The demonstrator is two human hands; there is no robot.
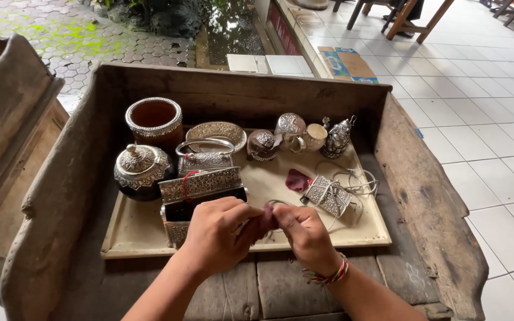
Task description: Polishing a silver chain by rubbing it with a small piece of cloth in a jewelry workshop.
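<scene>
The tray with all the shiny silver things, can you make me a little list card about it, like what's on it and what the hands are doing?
Place: wooden trough holding a flat tray
On tray: lidded pot, open cup, oval dish, small teapot, open box, patterned purse
Left hand: pinching a purple cloth
Right hand: pinching the same cloth, bracelet on wrist
Extra: another purple scrap on the tray

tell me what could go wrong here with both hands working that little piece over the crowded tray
1. The small reddish piece pinched between left hand and right hand might slip into the open ornate silver box.
2. A wrist could snag the loose silver wire bangles on the pale flat tray.
</scene>
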